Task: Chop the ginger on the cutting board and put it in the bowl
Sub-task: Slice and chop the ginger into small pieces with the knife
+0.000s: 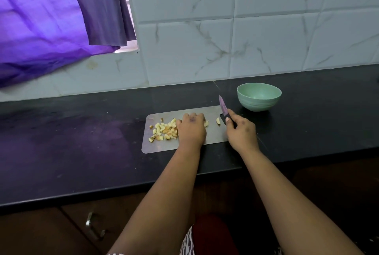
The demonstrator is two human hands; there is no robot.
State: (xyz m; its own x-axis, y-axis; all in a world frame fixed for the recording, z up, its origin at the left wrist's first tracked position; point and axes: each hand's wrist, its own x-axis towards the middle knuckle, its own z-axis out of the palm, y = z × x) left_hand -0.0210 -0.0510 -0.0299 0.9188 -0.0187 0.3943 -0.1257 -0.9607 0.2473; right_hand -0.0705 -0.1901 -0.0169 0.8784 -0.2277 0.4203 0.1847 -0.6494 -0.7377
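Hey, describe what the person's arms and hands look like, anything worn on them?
Both forearms are bare, with no sleeves in view. The left hand and right hand wear no gloves, and no rings, bangles or watch show. A dark smudge marks the back of each hand. A strip of patterned fabric shows at the frame's bottom edge.

1. Chopped ginger point(165, 129): pale yellow cubes heaped on the left of the grey cutting board point(160, 147).
2. Empty green bowl point(258, 96): upright, beyond the board's right corner.
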